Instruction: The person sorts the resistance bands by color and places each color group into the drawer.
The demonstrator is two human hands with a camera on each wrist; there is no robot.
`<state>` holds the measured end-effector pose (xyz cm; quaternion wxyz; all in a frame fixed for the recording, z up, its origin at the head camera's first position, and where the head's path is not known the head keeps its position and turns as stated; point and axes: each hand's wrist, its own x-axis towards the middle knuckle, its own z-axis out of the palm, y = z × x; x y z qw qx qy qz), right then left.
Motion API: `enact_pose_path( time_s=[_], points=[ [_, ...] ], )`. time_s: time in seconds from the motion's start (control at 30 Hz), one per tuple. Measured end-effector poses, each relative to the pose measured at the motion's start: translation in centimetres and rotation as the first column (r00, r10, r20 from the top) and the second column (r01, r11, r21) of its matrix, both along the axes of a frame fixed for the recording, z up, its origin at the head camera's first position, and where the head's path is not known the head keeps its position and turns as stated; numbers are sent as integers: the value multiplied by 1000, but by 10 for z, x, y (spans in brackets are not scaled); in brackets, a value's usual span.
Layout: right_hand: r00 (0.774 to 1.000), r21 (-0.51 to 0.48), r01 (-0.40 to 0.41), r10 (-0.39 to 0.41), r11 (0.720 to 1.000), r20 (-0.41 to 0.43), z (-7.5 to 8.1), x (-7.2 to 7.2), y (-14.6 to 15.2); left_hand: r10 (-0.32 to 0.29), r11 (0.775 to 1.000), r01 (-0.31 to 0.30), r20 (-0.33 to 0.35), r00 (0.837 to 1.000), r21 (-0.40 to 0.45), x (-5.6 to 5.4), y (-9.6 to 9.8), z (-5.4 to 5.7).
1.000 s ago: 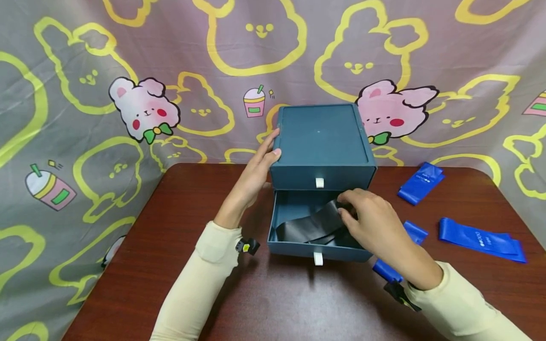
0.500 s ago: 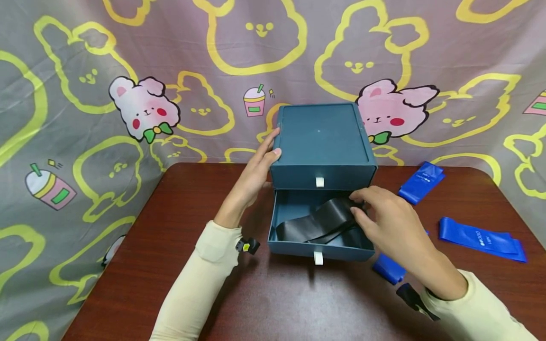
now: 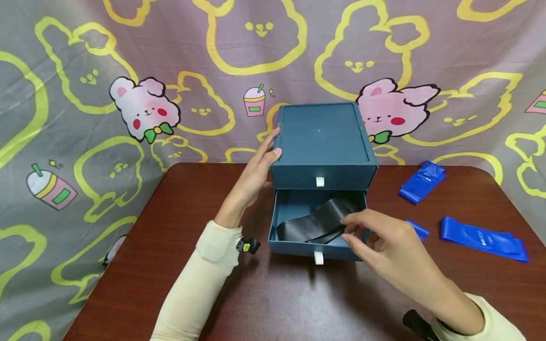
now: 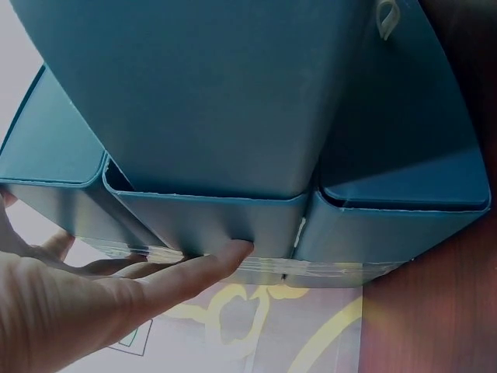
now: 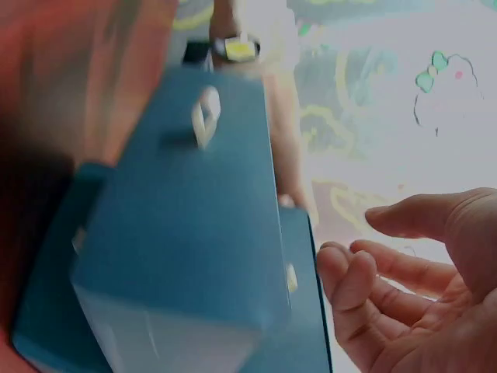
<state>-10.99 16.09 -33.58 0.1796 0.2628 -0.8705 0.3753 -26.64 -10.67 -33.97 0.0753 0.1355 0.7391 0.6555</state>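
A dark blue drawer cabinet stands on the table with one drawer pulled out; the left wrist view shows it is the middle one. Inside lies a folded black resistance band. My left hand rests along the cabinet's left side, fingers extended, and in the left wrist view its fingertip touches the side wall. Over the drawer's front right corner hovers my right hand, thumb and fingertips apart and nothing between them. In the right wrist view this hand is beside the drawer with loosely bent fingers.
Blue resistance bands lie to the right: one at the back, one farther right, and one partly hidden behind my right hand. White pull tabs stick out from the drawer fronts. A patterned cloth hangs behind the table.
My right hand has let go of the black band, which stays in the drawer, and has drawn back toward the front right. My left hand has not moved.
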Motion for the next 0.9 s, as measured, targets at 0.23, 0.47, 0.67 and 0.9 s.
enact_pose_path(
  time_s=[0.23,0.47,0.67,0.9],
  points=[
    [995,-35,-95,95,995,-11,-18,17,-11,-3,1000,3,-3,1000,-1,-1,0,0],
    [988,-38,-151,150,988,-21,-44,20,-18,-3,1000,3,-10,1000,-5,-1,0,0],
    [993,-21,-114,114,993,7,-55,19,-24,-7,1000,7,-7,1000,-1,0,0,-1],
    [992,-6,-124,124,992,24,-62,16,-28,-2,1000,2,-11,1000,-9,-1,0,-1]
  ],
)
